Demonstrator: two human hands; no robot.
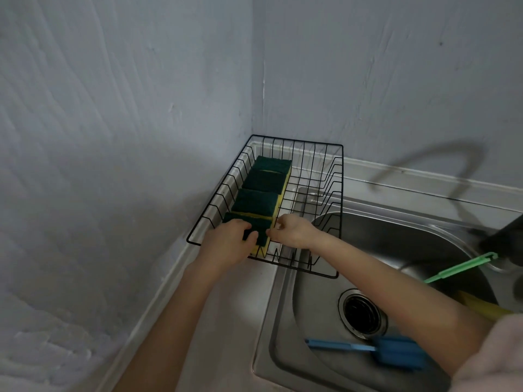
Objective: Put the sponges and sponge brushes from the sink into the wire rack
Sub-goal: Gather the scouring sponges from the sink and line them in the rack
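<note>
Left hand (226, 244) grips nearest sponge (256, 236) at wire rack (338, 210) front, right hand (294, 232) pinching its edge; best press flush against sponge row (261, 190), brushes (396, 352) remain in sink (319, 304)

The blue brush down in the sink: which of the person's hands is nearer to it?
Right, though only slightly. The right hand is at the wire rack, on the sink side. The left hand grips the nearest sponge, farther from the blue brush.

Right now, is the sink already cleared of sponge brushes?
No. A blue sponge brush lies in the sink near the drain, and a green-handled one leans at its right side.
</note>
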